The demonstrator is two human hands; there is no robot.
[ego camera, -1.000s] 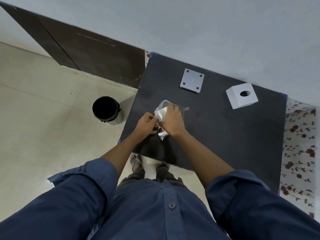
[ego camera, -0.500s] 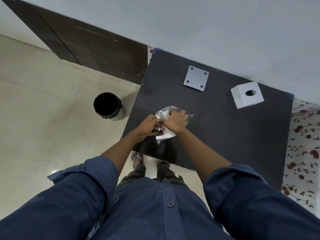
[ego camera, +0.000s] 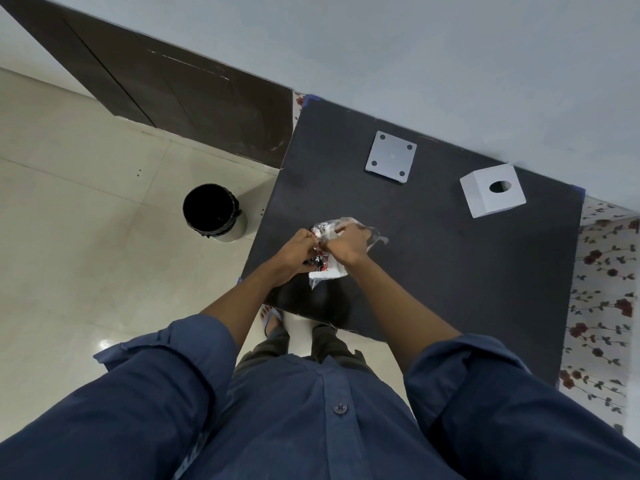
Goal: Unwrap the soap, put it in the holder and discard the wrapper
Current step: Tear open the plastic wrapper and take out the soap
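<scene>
Both hands work a wrapped soap (ego camera: 329, 270) over the near left part of the black table (ego camera: 450, 271). The wrapper (ego camera: 330, 226) is white with red and black print, and a clear crinkled flap sticks out to the right. My left hand (ego camera: 294, 252) pinches the wrapper's left side. My right hand (ego camera: 348, 245) grips it from above and covers most of it. The bare soap itself is hidden. A grey square soap holder (ego camera: 391, 156) with a hole near each corner lies at the table's far side.
A white cube box (ego camera: 491, 190) with an oval hole stands at the far right of the table. A bin (ego camera: 213, 212) with a black liner stands on the tiled floor left of the table. A floral cloth (ego camera: 606, 289) shows at the right edge.
The hands and the packet have stayed at the same spot on the table. The fingers keep shifting on the wrapper, and more of its clear flap shows to the right.
</scene>
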